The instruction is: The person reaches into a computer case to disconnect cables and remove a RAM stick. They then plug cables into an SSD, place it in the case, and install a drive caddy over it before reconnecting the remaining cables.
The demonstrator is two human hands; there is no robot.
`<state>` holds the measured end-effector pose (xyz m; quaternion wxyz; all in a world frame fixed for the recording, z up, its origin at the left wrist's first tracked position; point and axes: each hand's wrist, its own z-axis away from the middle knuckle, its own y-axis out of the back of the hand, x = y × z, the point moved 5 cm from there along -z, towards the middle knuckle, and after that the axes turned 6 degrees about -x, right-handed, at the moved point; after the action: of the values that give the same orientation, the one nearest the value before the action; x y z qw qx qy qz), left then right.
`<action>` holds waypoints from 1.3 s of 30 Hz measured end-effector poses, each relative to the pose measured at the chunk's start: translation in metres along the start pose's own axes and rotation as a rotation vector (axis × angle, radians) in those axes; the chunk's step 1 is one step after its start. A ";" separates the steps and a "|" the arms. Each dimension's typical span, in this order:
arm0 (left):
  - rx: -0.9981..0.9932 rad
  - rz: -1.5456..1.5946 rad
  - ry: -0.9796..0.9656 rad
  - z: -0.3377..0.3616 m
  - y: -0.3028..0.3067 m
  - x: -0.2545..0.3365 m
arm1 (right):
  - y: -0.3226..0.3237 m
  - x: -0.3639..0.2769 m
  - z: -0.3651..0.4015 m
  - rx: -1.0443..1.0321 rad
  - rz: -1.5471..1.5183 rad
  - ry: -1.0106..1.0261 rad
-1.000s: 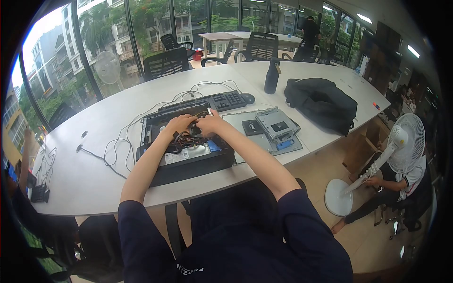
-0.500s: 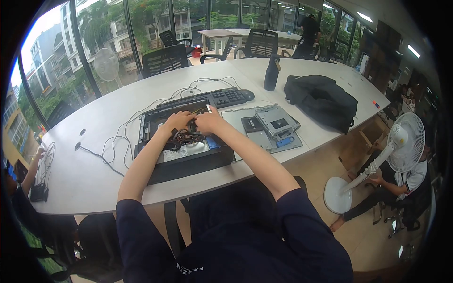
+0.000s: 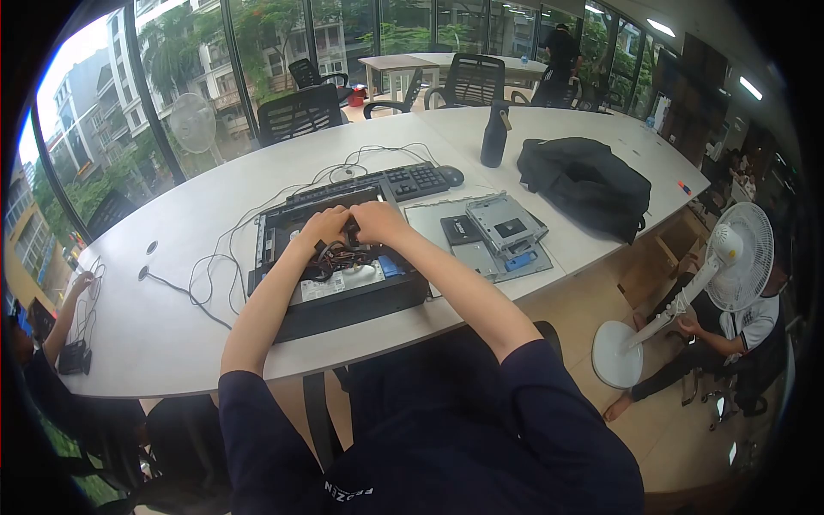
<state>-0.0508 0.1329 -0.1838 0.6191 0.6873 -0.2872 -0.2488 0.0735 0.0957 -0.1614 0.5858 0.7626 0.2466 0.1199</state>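
Note:
An opened desktop computer case (image 3: 352, 311) lies on the white table in front of me. Both hands reach into its far part, close together. My left hand (image 3: 324, 230) has its fingers curled down inside, their tips hidden. Beside it, my right hand (image 3: 378, 223) is closed with its fingertips bent inward; what they grip is out of sight. Just nearer to me is a bundle of dark cables (image 3: 335, 260), and a blue part (image 3: 390, 264) sits at the right of the case.
A keyboard (image 3: 412, 178) and mouse (image 3: 450, 173) lie behind the case. To the right are a metal panel (image 3: 442, 253), a drive bracket (image 3: 506, 225) and a small black drive (image 3: 461, 228). Farther off stand a bottle (image 3: 494, 137) and a black bag (image 3: 584, 180). Other people sit at both sides.
My right hand has turned over inward, and its raised thumb has come down toward the left hand. A light-tipped spot above it no longer shows. The left hand stays nearly in place.

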 end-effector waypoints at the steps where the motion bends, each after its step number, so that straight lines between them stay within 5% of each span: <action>1: 0.031 -0.024 0.043 0.002 0.003 0.001 | 0.002 -0.001 0.000 0.000 -0.001 -0.001; 3: 0.065 -0.048 0.090 0.003 0.005 0.004 | 0.000 -0.002 -0.001 -0.161 0.030 -0.052; 5: 0.054 -0.123 0.413 0.007 0.006 -0.008 | 0.003 -0.007 -0.002 -0.207 0.068 -0.060; 9: 0.118 -0.091 0.211 0.007 -0.004 -0.003 | -0.010 -0.002 -0.005 -0.207 0.101 -0.092; 35: 0.131 -0.160 0.186 0.004 -0.013 -0.010 | -0.007 -0.007 0.002 -0.001 0.039 0.081; 39: 0.207 0.021 0.141 -0.001 -0.007 -0.005 | -0.005 -0.008 0.002 0.010 0.053 0.082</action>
<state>-0.0536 0.1375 -0.1905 0.5659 0.7603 -0.2745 -0.1623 0.0671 0.0907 -0.1660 0.5681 0.7662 0.2508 0.1655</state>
